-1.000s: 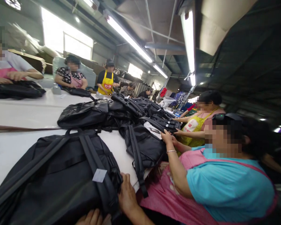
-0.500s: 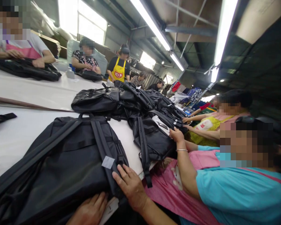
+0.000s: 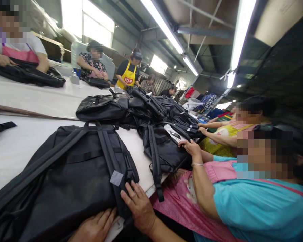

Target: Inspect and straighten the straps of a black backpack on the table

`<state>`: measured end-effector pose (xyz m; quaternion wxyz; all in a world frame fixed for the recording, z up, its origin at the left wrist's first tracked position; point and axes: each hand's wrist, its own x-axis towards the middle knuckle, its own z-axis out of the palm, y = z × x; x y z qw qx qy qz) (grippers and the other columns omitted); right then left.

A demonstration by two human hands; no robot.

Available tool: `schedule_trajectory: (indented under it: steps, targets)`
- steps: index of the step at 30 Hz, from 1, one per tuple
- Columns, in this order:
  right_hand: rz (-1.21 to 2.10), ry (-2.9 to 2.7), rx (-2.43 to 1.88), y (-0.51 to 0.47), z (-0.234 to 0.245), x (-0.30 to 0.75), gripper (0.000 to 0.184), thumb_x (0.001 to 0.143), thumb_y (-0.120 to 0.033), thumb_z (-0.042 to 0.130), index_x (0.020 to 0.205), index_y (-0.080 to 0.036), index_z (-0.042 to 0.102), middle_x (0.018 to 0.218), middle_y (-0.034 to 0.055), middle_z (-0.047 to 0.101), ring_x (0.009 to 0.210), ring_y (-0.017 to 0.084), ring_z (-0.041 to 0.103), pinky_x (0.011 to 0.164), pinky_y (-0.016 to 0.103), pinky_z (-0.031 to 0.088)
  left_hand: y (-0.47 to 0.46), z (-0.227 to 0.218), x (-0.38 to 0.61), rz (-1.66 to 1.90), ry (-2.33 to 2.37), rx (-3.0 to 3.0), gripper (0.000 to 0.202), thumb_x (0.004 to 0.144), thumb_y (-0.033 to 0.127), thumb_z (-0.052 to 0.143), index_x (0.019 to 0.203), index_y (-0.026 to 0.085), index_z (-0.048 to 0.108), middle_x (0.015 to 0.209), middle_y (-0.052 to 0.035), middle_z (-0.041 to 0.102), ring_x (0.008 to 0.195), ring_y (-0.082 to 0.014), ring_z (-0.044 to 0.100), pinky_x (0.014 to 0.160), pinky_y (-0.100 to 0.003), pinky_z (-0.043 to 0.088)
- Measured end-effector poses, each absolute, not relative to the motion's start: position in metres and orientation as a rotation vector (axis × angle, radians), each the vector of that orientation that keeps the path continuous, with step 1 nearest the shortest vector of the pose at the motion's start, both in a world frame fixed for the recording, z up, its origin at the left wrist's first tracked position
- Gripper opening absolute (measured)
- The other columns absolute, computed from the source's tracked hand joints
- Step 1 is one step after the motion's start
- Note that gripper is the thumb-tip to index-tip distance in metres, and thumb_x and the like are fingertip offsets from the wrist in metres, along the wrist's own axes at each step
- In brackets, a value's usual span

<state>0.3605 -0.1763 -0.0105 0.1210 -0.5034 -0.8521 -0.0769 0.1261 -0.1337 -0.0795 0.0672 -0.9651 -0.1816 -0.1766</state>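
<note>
A black backpack (image 3: pixel 75 181) lies on the white table in front of me, its shoulder straps uppermost. A small grey square patch (image 3: pixel 116 178) sits on one strap. My right hand (image 3: pixel 140 207) rests at the bag's near right side, fingers stretched out and touching the strap and edge. Lower down, my left hand (image 3: pixel 94 227) lies with extended fingers against the bag's near side; its thumb is out of sight. Between both hands shows a pale strip (image 3: pixel 115 230), which I cannot identify. Neither hand visibly grips anything.
Close on my right, a person in a blue shirt (image 3: pixel 257 201) handles another black backpack (image 3: pixel 164 151). More black bags (image 3: pixel 131 104) are heaped further along the white table (image 3: pixel 50 116). Several people work around it. A black strap (image 3: pixel 1 129) lies at the left.
My right hand has shifted slightly down along the bag's edge, and my left hand stays nearly in place. The neighbour's hand has moved a little on their bag.
</note>
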Motion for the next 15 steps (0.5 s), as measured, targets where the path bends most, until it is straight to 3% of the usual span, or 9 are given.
schedule_trajectory:
  steps: [4, 15]
  targets:
    - [-0.211, -2.515, -1.503, -0.177, -0.006, 0.359, 0.068, 0.079, -0.012, 0.048, 0.145, -0.019, 0.033, 0.152, 0.0106, 0.029, 0.142, 0.029, 0.022, 0.108, 0.052, 0.038, -0.137, -0.071, 0.119, -0.604, -0.54, -2.781, 0.06, 0.072, 0.002, 0.038, 0.126, 0.02, 0.055, 0.125, -0.0049, 0.062, 0.103, -0.0208, 0.063, 0.08, -0.029, 0.054]
    - [-0.222, -2.564, -1.485, -0.175, -0.01, 0.362, 0.072, 0.077, -0.012, 0.047, 0.146, -0.018, 0.029, 0.154, 0.0116, 0.024, 0.142, 0.031, 0.019, 0.109, 0.052, 0.037, -0.139, -0.074, 0.113, -0.659, -0.608, -2.81, 0.064, 0.074, 0.0, 0.038, 0.131, 0.026, 0.051, 0.131, 0.001, 0.058, 0.112, -0.016, 0.058, 0.088, -0.026, 0.05]
